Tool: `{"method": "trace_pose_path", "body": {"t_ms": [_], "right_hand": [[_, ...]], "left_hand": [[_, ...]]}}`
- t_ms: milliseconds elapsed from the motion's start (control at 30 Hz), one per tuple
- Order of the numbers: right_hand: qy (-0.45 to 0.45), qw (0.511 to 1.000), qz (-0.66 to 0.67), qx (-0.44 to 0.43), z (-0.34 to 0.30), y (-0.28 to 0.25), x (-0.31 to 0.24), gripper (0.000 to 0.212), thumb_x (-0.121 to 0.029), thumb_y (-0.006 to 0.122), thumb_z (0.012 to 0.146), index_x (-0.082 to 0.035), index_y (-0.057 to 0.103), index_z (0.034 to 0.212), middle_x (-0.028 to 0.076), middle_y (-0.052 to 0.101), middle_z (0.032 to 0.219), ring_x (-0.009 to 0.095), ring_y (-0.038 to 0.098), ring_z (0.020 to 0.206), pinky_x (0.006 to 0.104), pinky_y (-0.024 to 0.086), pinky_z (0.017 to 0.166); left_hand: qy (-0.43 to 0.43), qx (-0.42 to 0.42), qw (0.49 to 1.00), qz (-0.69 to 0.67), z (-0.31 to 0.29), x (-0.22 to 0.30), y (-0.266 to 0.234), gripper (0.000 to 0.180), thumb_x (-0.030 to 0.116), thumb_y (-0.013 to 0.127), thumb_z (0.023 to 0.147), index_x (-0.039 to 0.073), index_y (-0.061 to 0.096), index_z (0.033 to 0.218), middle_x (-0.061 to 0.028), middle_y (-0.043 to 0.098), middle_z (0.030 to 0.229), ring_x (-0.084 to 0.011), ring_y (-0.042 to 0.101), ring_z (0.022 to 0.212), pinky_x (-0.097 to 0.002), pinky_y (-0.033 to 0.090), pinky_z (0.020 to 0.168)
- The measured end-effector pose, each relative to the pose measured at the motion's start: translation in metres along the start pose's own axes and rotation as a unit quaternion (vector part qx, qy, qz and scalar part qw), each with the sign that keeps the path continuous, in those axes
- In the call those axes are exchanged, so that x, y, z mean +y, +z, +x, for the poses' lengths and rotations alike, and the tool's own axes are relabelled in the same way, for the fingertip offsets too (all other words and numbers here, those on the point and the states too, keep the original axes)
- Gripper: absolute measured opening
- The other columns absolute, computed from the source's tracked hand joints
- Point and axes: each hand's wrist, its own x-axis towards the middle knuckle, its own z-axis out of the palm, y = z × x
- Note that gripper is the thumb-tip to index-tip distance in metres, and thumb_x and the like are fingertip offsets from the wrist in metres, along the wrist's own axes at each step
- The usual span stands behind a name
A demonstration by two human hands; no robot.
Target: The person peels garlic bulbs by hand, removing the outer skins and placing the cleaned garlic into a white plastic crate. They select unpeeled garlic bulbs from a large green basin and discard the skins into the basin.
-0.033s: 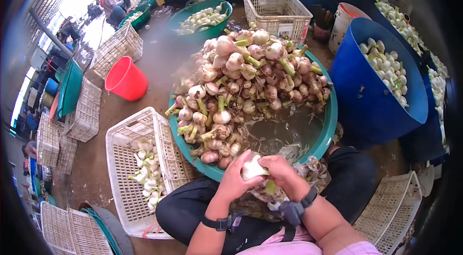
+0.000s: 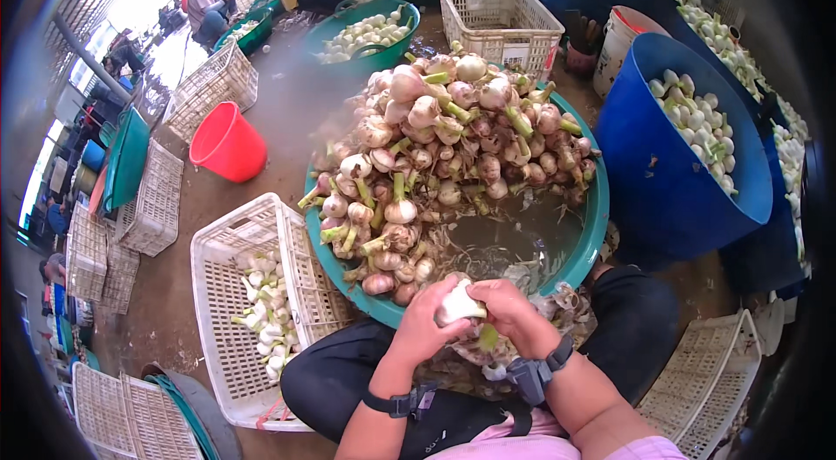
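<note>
A white peeled garlic bulb point(image 2: 459, 303) is held between my two hands, low over the near rim of a green basin point(image 2: 596, 238). My left hand point(image 2: 421, 317) curls round the bulb's left side. On the other side, the fingers and thumb of my right hand point(image 2: 507, 308) close on the bulb. Inside the basin a big heap of unpeeled garlic bulbs point(image 2: 435, 129), with roots and cut green stems, rises above murky water point(image 2: 514, 238). Loose garlic skins point(image 2: 570, 312) lie between my legs, below the basin's edge.
To my left stands a white plastic crate point(image 2: 218, 355) with peeled garlic point(image 2: 268, 312) in it. A blue tub point(image 2: 675, 164) of peeled bulbs leans at the right. Beyond the basin are a cream crate point(image 2: 505, 33), a red bucket point(image 2: 228, 142) and seated people.
My hands and the bulb have shifted only very slightly, with the hold unchanged.
</note>
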Motion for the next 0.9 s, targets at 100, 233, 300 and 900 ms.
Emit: {"method": "trace_pose_path", "body": {"t_ms": [100, 233, 300, 900], "right_hand": [[-0.014, 0.997, -0.076, -0.01, -0.009, 0.003, -0.006, 0.02, -0.015, 0.05, 0.088, 0.001, 0.062, 0.093, 0.007, 0.063, 0.082, 0.016, 0.06, 0.071, 0.0284, 0.049, 0.058], [-0.093, 0.982, 0.151, -0.072, -0.03, 0.018, -0.007, 0.023, -0.016, 0.049, 0.089, 0.002, 0.057, 0.102, 0.007, 0.061, 0.091, 0.016, 0.058, 0.082, 0.0273, 0.048, 0.068], [-0.195, 0.969, 0.033, -0.147, -0.047, 0.007, 0.003, 0.024, -0.017, 0.05, 0.088, 0.001, 0.055, 0.103, 0.011, 0.059, 0.101, 0.019, 0.057, 0.091, 0.0338, 0.048, 0.076], [-0.503, 0.641, -0.574, -0.074, -0.049, 0.036, -0.047, 0.013, -0.004, 0.061, 0.07, -0.007, 0.056, 0.081, 0.009, 0.054, 0.081, 0.029, 0.053, 0.077, 0.0351, 0.044, 0.066]], "left_hand": [[0.172, 0.024, 0.972, 0.159, -0.004, -0.023, 0.002, 0.05, 0.011, 0.064, 0.075, 0.002, 0.047, 0.121, -0.0156, 0.055, 0.114, -0.0309, 0.049, 0.111, -0.0378, 0.036, 0.098], [-0.003, 0.139, 0.974, -0.177, -0.007, -0.034, 0.014, 0.035, 0.011, 0.059, 0.082, 0.005, 0.05, 0.115, -0.0111, 0.058, 0.109, -0.0256, 0.055, 0.104, -0.0361, 0.042, 0.093], [-0.152, 0.253, 0.675, -0.676, -0.003, -0.039, 0.004, 0.02, 0.02, 0.059, 0.085, 0.009, 0.054, 0.102, -0.0059, 0.061, 0.102, -0.0178, 0.059, 0.095, -0.0294, 0.05, 0.082], [0.039, 0.224, 0.971, -0.074, -0.016, 0.001, -0.014, 0.014, 0.005, 0.072, 0.067, 0.002, 0.065, 0.079, -0.0084, 0.065, 0.08, -0.0191, 0.061, 0.079, -0.0288, 0.047, 0.07]]}}
